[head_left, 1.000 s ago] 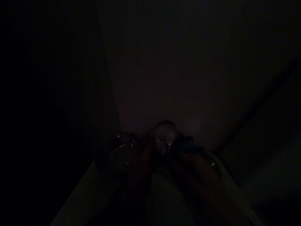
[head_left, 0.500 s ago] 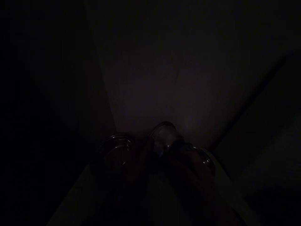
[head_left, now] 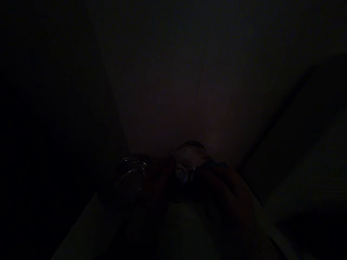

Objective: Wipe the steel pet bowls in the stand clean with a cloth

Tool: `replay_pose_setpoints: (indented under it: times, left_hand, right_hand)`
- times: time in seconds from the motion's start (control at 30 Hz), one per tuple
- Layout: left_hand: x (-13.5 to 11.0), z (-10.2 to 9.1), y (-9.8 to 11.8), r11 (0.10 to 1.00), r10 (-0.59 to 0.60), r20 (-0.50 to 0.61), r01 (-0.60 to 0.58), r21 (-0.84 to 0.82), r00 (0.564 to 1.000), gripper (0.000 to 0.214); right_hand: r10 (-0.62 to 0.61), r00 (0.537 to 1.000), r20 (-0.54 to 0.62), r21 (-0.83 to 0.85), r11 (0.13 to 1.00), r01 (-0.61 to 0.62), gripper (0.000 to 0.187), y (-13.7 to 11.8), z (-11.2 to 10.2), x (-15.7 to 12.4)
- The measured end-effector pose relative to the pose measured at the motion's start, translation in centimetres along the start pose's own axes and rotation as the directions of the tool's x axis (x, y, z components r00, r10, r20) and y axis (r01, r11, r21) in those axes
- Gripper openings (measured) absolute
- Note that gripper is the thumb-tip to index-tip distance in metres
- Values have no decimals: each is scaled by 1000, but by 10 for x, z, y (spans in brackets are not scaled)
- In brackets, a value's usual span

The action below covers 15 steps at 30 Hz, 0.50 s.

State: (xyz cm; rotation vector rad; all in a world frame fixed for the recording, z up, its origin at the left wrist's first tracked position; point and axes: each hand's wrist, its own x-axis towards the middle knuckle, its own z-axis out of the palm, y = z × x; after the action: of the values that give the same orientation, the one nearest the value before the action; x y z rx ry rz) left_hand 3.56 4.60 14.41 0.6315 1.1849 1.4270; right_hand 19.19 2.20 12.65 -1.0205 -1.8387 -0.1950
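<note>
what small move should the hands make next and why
Perhaps steady the middle shiny vessel with the left hand, which is by its left side: the right hand covers its right side, and another shiny vessel sits close on the left. Darkness hides any grip.

The view is severely underexposed, nearly black along the left side. A faint brownish glow lies on the upright surface [head_left: 168, 94]; its source cannot be told. Thin glints trace the left-hand round vessel [head_left: 130, 180] and the middle round vessel [head_left: 189, 153]. The left hand [head_left: 158, 180] and right hand [head_left: 223, 184] sink into reddish shadow, their outlines soft, fine detail lost.
</note>
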Motion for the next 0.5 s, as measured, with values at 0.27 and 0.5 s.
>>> replay_pose_setpoints:
  times: [0.27,0.5]
  left_hand:
    - [4,-2,0,999,17,-27,-16,38,1000,26]
    - [-3,-3,8,975,153,88,-165,151,984,31]
  right_hand:
    - [126,980,152,218,963,-157,16,-20,-2,5]
    - [207,967,146,231,944,-237,15,-22,-4,10]
